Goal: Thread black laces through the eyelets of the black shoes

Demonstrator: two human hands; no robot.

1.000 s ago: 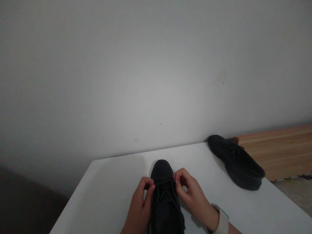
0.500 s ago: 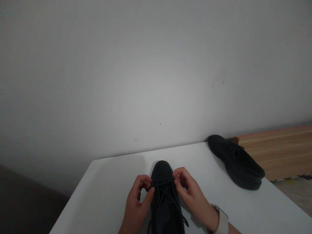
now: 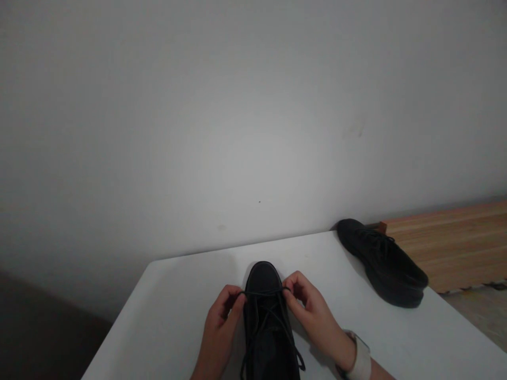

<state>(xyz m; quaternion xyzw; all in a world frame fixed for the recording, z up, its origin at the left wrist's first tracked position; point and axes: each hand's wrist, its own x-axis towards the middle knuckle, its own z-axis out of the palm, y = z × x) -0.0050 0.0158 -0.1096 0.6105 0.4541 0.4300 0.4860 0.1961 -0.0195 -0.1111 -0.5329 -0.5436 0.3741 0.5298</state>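
Observation:
A black lace-up shoe (image 3: 264, 275) stands on the white table with its toe pointing away from me. Its black shoelace (image 3: 263, 293) runs across the front of the lacing, and looser strands hang down both sides. On the left of the shoe, my left hand (image 3: 222, 322) pinches one part of the lace between thumb and forefinger. My right hand (image 3: 311, 311) pinches the lace on the opposite side, with a pale watch band on that wrist. Between the two pinches the lace looks stretched over the shoe.
A second black shoe (image 3: 382, 261) lies at the table's right edge near the wall. The white table (image 3: 170, 306) meets a grey-white wall (image 3: 253, 132) behind. Beyond the table on the right is a wood-grain board (image 3: 455, 248).
My left fingers have drawn slightly outward and closed in a pinch on the lace. The lace strand across the shoe now shows on both sides at my fingertips.

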